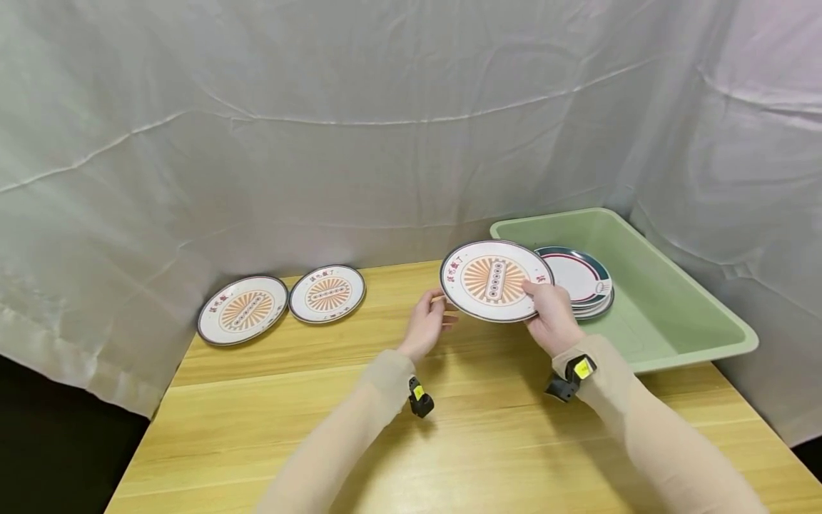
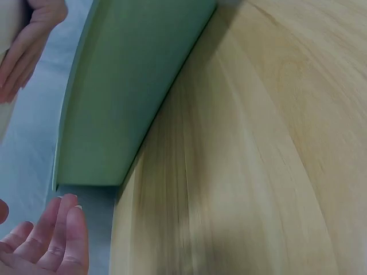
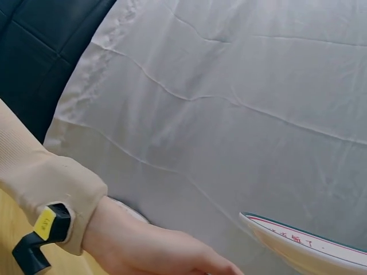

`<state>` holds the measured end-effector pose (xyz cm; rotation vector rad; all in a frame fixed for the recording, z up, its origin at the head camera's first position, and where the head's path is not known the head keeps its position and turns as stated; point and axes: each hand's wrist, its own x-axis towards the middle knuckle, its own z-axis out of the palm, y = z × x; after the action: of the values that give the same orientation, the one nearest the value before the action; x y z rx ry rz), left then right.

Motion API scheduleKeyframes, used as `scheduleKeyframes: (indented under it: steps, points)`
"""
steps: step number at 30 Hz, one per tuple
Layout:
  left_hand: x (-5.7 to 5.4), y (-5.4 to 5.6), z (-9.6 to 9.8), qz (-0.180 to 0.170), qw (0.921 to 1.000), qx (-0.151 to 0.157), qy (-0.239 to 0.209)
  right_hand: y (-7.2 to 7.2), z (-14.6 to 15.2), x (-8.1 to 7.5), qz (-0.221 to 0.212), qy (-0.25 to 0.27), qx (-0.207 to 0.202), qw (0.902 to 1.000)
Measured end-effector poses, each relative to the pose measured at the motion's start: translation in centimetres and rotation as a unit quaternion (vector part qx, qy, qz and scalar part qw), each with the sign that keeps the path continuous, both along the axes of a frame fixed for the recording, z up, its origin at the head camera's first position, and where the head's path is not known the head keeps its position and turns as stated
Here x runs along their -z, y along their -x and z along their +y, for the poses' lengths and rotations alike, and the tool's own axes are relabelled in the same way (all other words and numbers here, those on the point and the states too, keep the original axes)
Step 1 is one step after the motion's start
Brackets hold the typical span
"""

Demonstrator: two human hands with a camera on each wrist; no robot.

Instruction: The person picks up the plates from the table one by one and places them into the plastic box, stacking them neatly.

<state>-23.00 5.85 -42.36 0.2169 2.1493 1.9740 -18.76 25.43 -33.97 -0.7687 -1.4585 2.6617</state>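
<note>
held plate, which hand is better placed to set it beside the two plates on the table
Left, probably: the left hand is open beside the edge of the held plate, nearer the two other plates. The right hand grips its opposite side, closer to the green tub.

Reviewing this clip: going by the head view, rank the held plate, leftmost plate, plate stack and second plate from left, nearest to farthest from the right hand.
1. Held plate: gripped in the right hand.
2. Plate stack: just beyond that hand, in the bin.
3. Second plate from left: left, on the table.
4. Leftmost plate: farther left.
</note>
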Motion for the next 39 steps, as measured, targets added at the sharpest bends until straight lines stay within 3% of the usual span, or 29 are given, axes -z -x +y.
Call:
scheduleKeyframes:
  steps: [7,14,20,24,26,29,34,39]
  points:
    - [-0.2,-0.3,1.7,0.034,0.9982,0.036,0.036,-0.1,2.0,-0.5,0.017,0.030,0.012,0.9993]
    - [-0.7,-0.9,3.3,0.085,0.9910,0.070,0.076,0.0,4.4,-0.6,0.034,0.062,0.018,0.9973]
    - [-1.3,-1.6,5.1,0.137,0.9800,0.083,0.119,0.5,6.6,-0.5,0.026,0.085,0.050,0.9948]
    - [-1.6,-2.1,6.3,0.173,0.9675,0.098,0.156,0.9,8.1,-0.5,0.022,0.097,0.073,0.9924]
    - [-1.7,-2.3,6.9,0.194,0.9594,0.109,0.173,1.1,8.9,-0.5,0.024,0.101,0.082,0.9912]
    - [-2.0,-2.8,7.7,0.236,0.9411,0.122,0.209,1.1,10.0,-0.4,0.029,0.108,0.091,0.9895]
    - [-2.2,-3.4,8.6,0.313,0.9017,0.130,0.268,1.1,11.5,-0.1,0.025,0.115,0.108,0.9872]
    - [-1.8,-3.7,9.3,0.376,0.8687,0.132,0.294,1.1,12.5,0.2,0.013,0.110,0.122,0.9863]
